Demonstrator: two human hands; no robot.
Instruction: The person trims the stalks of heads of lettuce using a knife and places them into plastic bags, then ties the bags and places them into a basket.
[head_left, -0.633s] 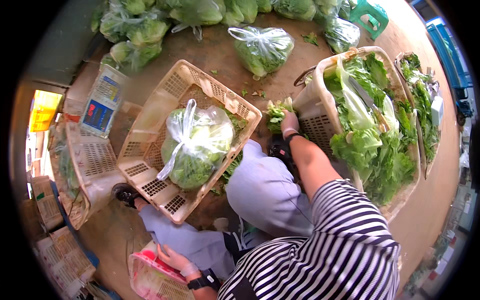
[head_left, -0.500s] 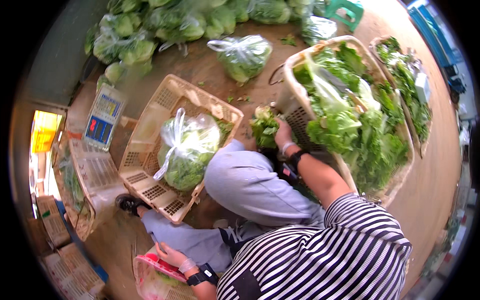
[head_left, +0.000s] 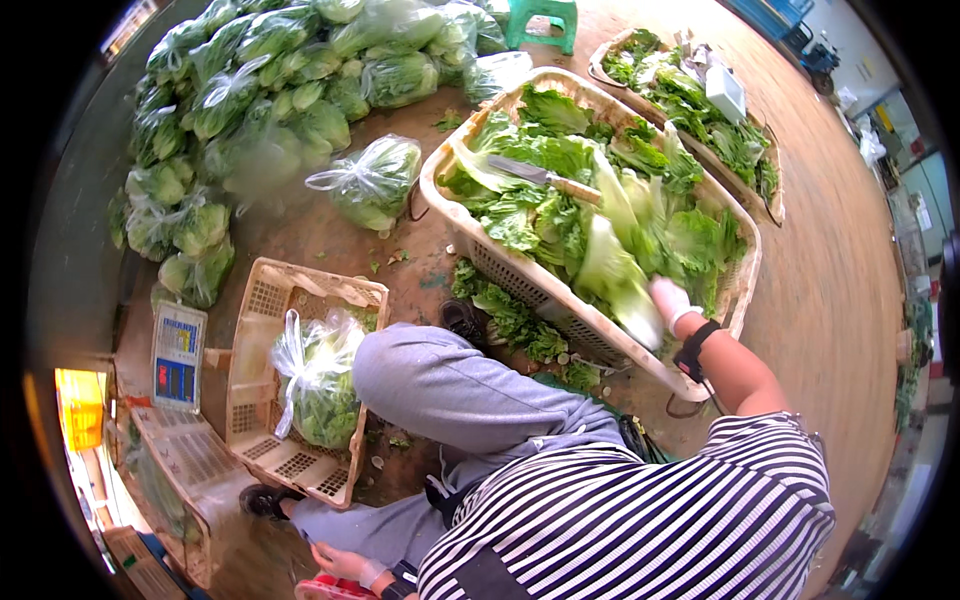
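Observation:
My right hand [head_left: 672, 303], gloved and wearing a black wrist strap, is at the near right side of a big cream crate [head_left: 722, 375] full of loose lettuce leaves [head_left: 520, 215]. Its fingers are bent against a motion-blurred pale lettuce leaf [head_left: 618, 285] and seem closed on it. A knife [head_left: 545, 176] with a wooden handle lies on the leaves. Low in the picture, my left hand [head_left: 340, 563] is beside my leg, above a red-rimmed basket [head_left: 335, 588] mostly cut off. Its fingers are loosely apart, with nothing clearly seen in them.
A smaller cream crate [head_left: 243, 400] holds a bagged lettuce [head_left: 325, 385]. Beside it stands a digital scale [head_left: 180, 358]. Bagged lettuces [head_left: 300, 110] are piled at far left; another bag [head_left: 375, 185] lies alone. A green stool [head_left: 543, 25] and a second leaf-filled crate [head_left: 775, 205] are farther back.
My right hand has moved from the leaves on the floor beside the big crate to its near right part. The view has shifted right. My left hand stays by the red-rimmed basket.

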